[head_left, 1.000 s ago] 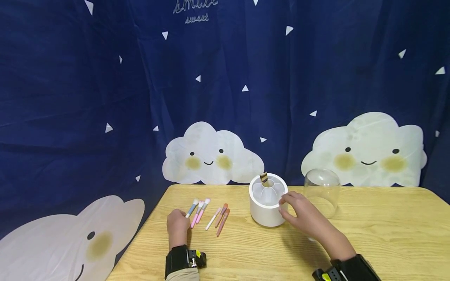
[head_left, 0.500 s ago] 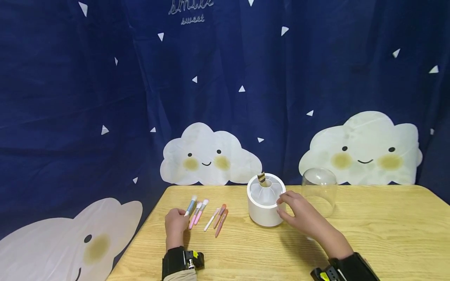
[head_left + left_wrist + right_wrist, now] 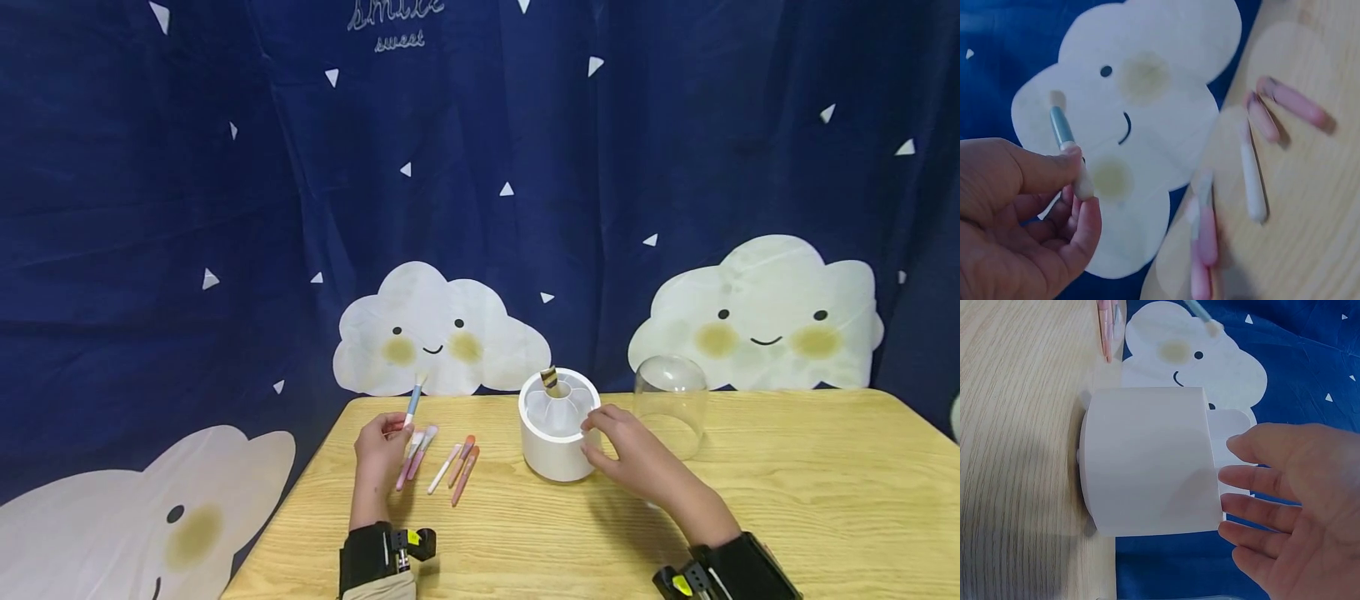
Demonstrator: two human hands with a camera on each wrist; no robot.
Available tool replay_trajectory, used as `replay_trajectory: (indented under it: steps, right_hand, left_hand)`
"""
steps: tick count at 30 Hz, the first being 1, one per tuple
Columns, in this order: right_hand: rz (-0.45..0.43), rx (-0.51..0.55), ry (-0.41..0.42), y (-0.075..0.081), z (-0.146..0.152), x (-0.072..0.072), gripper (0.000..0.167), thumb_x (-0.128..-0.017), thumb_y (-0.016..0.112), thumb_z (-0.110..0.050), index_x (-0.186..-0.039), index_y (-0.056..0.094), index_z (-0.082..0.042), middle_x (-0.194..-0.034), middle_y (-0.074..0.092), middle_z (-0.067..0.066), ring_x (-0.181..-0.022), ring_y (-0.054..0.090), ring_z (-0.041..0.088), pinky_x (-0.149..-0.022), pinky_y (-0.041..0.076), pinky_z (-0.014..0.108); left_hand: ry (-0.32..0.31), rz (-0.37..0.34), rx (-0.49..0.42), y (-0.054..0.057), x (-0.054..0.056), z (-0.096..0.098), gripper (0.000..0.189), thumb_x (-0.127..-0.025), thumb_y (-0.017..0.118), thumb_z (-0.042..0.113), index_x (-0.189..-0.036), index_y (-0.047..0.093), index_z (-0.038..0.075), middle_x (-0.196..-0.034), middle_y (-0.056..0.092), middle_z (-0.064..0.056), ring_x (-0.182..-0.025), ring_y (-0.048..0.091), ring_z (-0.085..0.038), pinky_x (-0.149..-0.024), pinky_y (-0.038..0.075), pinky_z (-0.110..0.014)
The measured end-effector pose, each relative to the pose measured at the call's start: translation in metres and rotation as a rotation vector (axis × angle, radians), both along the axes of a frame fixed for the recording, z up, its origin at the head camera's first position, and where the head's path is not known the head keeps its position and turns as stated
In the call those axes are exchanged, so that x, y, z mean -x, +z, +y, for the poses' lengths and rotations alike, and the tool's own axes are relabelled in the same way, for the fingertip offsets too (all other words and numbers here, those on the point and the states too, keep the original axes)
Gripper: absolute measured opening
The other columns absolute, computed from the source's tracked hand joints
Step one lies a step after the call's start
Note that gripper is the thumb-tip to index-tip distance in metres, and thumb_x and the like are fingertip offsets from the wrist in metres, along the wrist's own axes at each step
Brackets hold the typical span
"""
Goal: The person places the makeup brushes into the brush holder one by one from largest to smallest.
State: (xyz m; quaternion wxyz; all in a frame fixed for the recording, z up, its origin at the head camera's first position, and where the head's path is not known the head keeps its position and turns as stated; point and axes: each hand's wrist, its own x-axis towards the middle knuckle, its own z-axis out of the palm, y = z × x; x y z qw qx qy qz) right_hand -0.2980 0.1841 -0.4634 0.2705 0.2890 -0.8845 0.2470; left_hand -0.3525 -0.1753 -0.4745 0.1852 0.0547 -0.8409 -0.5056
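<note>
My left hand (image 3: 378, 450) pinches a makeup brush (image 3: 414, 400) with a white handle and blue ferrule between thumb and fingers. Its pale bristles point up, and it is raised above the table. Below lie two pink makeup brushes (image 3: 1208, 234), a white one (image 3: 1252, 178) and two salmon-pink ones (image 3: 1294, 103). My right hand (image 3: 630, 454) has its fingers extended, the fingertips at the rim of a white round brush holder (image 3: 558, 457) with inner compartments. One brush with a gold-and-dark striped head (image 3: 550, 381) stands in the holder's centre.
A transparent domed cover (image 3: 670, 379) stands behind my right hand, right of the holder. The wooden table (image 3: 810, 492) ends at a dark blue curtain (image 3: 450, 208) printed with clouds. Black camera straps (image 3: 367, 554) sit on both wrists.
My left hand has lifted the blue-and-white makeup brush off the table and tilted it upright. My right hand stays at the holder's rim. The view has shifted slightly.
</note>
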Motion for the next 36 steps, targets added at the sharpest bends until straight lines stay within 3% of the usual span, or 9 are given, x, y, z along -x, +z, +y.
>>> replay_trajectory:
  steps: [8,14,20,27,31,36]
  right_hand:
    - [-0.016,0.004,-0.012,0.001,0.0,-0.001,0.017,-0.084,0.076,-0.004,-0.1,0.069,-0.001,-0.104,0.067,0.011,-0.099,0.065,0.03,-0.088,0.055,0.049]
    - [-0.011,0.011,-0.02,0.002,0.0,-0.001,0.018,-0.084,0.075,-0.003,-0.1,0.068,0.0,-0.104,0.067,0.012,-0.1,0.065,0.031,-0.088,0.055,0.049]
    - [-0.003,0.014,-0.019,0.001,0.0,-0.001,0.017,-0.084,0.074,-0.002,-0.1,0.067,0.0,-0.104,0.067,0.012,-0.099,0.065,0.031,-0.088,0.055,0.049]
    - [0.012,0.023,-0.014,-0.001,-0.001,-0.001,0.018,-0.083,0.075,-0.002,-0.1,0.068,0.0,-0.103,0.067,0.012,-0.098,0.065,0.031,-0.087,0.055,0.049]
    - [0.003,0.024,-0.016,-0.001,-0.001,-0.001,0.018,-0.083,0.075,-0.001,-0.1,0.068,0.0,-0.103,0.067,0.011,-0.098,0.065,0.03,-0.086,0.055,0.048]
    - [-0.02,0.018,-0.024,0.001,-0.001,-0.001,0.017,-0.084,0.074,-0.002,-0.1,0.068,-0.001,-0.104,0.068,0.012,-0.099,0.065,0.031,-0.088,0.055,0.049]
  left_hand:
    - [-0.099,0.116,-0.059,0.019,-0.001,0.03,0.021,-0.094,0.069,0.003,-0.115,0.068,-0.002,-0.106,0.073,-0.016,-0.098,0.066,-0.026,-0.087,0.052,-0.033]
    - [-0.189,0.155,-0.076,0.031,-0.002,0.063,0.019,-0.094,0.071,0.005,-0.113,0.069,0.001,-0.105,0.074,-0.012,-0.097,0.066,-0.023,-0.083,0.057,-0.034]
    - [-0.259,0.188,-0.093,0.031,-0.005,0.087,0.018,-0.092,0.073,0.004,-0.11,0.07,0.003,-0.103,0.074,-0.01,-0.094,0.068,-0.02,-0.081,0.058,-0.03]
    - [-0.291,0.238,-0.11,0.031,-0.011,0.108,0.017,-0.088,0.078,0.004,-0.104,0.072,0.003,-0.094,0.074,-0.009,-0.086,0.068,-0.017,-0.074,0.058,-0.025]
    - [-0.326,0.259,-0.106,0.03,-0.013,0.119,0.017,-0.086,0.079,0.003,-0.102,0.072,0.002,-0.091,0.074,-0.009,-0.085,0.069,-0.018,-0.073,0.058,-0.025]
    - [-0.366,0.29,-0.075,0.025,-0.014,0.129,0.018,-0.085,0.081,0.004,-0.1,0.072,0.003,-0.09,0.074,-0.009,-0.085,0.071,-0.02,-0.079,0.06,-0.036]
